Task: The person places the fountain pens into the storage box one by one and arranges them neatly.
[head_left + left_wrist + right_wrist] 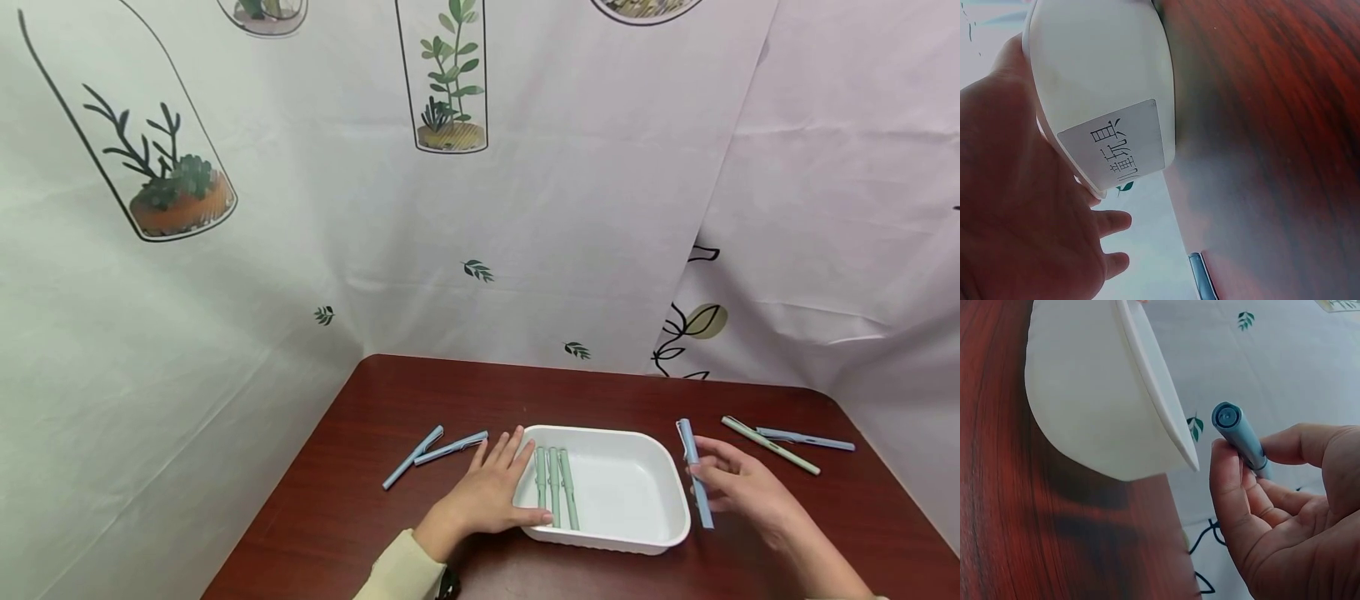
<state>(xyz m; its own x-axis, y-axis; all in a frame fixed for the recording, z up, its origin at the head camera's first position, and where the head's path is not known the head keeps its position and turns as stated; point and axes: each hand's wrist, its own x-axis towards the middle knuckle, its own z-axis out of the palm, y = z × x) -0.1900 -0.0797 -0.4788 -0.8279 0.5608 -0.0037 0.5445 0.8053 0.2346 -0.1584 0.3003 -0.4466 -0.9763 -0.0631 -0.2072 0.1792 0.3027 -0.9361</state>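
Observation:
A white plastic tray [630, 483] stands on the table with three green pens [555, 487] lying side by side at its left end. My left hand [495, 487] rests over the tray's left rim, fingers spread and straight. In the left wrist view the palm is beside the tray's wall, which bears a printed label [1116, 144]. Just right of the tray, my right hand [738, 483] pinches a blue pen [696, 475] between thumb and fingers, held above the table. The right wrist view shows the end of this blue pen [1244, 434] pointing at the camera.
Two blue pens [411, 458] lie left of the tray, their ends close together. On the right a green pen [772, 446] and another blue pen [813, 439] lie near each other. White patterned cloth [525, 250] hangs behind the dark red table [315, 517].

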